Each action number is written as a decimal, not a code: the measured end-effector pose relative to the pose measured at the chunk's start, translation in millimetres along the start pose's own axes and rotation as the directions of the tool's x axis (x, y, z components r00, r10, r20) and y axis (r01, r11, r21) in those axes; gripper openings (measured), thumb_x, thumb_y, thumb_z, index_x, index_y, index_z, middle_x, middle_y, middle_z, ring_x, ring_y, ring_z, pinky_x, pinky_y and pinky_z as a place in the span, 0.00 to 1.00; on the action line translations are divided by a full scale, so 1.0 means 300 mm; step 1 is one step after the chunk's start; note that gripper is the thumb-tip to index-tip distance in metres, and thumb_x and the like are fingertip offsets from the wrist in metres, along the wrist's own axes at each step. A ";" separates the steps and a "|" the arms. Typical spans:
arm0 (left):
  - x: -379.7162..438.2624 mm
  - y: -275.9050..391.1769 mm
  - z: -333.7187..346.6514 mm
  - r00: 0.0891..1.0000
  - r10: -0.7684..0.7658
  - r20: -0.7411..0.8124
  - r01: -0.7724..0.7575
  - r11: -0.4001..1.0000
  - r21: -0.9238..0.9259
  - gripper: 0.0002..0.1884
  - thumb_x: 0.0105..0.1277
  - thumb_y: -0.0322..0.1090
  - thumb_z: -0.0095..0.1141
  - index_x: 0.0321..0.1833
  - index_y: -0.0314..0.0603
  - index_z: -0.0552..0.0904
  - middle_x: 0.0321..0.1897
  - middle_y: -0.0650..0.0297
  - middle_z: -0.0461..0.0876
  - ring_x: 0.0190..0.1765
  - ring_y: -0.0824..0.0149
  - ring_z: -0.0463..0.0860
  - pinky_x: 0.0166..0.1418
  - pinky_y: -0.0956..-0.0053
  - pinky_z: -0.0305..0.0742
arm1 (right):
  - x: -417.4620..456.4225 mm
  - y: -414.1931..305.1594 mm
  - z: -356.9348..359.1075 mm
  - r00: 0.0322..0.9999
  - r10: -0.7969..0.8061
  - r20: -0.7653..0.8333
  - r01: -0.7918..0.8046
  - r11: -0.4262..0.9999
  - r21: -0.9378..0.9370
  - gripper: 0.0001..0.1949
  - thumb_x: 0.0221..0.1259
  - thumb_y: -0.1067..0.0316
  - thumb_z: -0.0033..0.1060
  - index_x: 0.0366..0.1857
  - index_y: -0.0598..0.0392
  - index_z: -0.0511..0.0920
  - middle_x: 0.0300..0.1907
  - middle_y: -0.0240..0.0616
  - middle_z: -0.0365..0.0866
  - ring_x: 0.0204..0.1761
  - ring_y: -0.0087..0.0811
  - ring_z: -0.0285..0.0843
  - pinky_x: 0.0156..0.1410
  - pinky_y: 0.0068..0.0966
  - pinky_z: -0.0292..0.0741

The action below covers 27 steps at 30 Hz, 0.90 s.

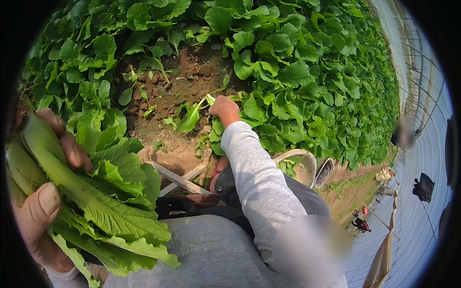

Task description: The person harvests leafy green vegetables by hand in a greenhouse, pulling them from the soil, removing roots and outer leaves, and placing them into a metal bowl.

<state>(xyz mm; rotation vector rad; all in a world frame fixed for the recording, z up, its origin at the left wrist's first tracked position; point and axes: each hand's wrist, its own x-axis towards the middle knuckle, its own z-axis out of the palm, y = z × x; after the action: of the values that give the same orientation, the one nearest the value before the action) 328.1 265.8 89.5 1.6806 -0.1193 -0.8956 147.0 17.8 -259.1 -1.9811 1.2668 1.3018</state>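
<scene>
My left hand, at the lower left, grips a bunch of leafy greens with thick pale-green stalks and ruffled leaves. Its thumb lies across the stalks and the fingers wrap over the top. My right hand reaches down to the edge of the growing bed, with its fingers curled around a leafy green plant. The plant's pale stem end pokes out on the left side of the fist; the fingertips are hidden. Loose leaves lie on the brown soil beside that hand.
Dense leafy greens grow ahead and to the right. A low seat with crossed legs is below me. At the right stand a pale tub holding greens and a shoe. Farther off, a person is inside the plastic-covered greenhouse.
</scene>
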 end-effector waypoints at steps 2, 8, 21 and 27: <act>-0.010 0.004 -0.013 1.000 0.007 0.004 -0.007 1.000 0.004 0.40 0.47 0.41 0.71 0.61 0.28 0.68 0.39 0.56 0.75 0.43 0.64 0.75 0.50 0.71 0.73 | -0.021 0.015 0.061 0.999 0.018 -0.050 -0.020 1.000 -0.021 0.22 0.55 0.56 0.68 0.54 0.52 0.84 0.59 0.43 0.83 0.62 0.42 0.81 0.64 0.37 0.77; -0.033 0.017 -0.019 0.999 0.013 0.032 -0.013 1.000 0.013 0.40 0.46 0.42 0.71 0.61 0.27 0.69 0.39 0.56 0.75 0.43 0.63 0.76 0.50 0.71 0.73 | 0.082 0.231 0.199 0.946 0.065 -0.316 -0.128 0.975 -0.184 0.17 0.56 0.62 0.69 0.50 0.53 0.86 0.55 0.44 0.85 0.57 0.41 0.84 0.59 0.35 0.81; -0.025 -0.004 0.019 0.996 -0.035 0.084 0.034 0.999 0.016 0.39 0.45 0.40 0.70 0.60 0.26 0.71 0.38 0.53 0.77 0.44 0.62 0.78 0.52 0.70 0.75 | 0.115 0.396 0.151 0.991 0.135 -0.006 -0.134 0.972 -0.193 0.27 0.47 0.52 0.70 0.53 0.54 0.85 0.59 0.44 0.83 0.60 0.38 0.82 0.62 0.35 0.79; -0.051 0.001 0.037 0.999 -0.034 0.030 0.034 0.999 -0.024 0.38 0.44 0.38 0.72 0.59 0.28 0.74 0.38 0.53 0.81 0.42 0.63 0.80 0.52 0.72 0.76 | 0.163 0.348 0.162 0.986 0.162 0.039 -0.159 0.984 -0.078 0.31 0.48 0.51 0.65 0.57 0.59 0.82 0.63 0.48 0.80 0.63 0.42 0.79 0.67 0.37 0.75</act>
<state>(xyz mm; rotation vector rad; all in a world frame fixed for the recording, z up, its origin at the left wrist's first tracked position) 310.8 264.7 96.9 1.6510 -0.0993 -0.9440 39.4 -17.1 -312.8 -1.9206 1.3994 1.4824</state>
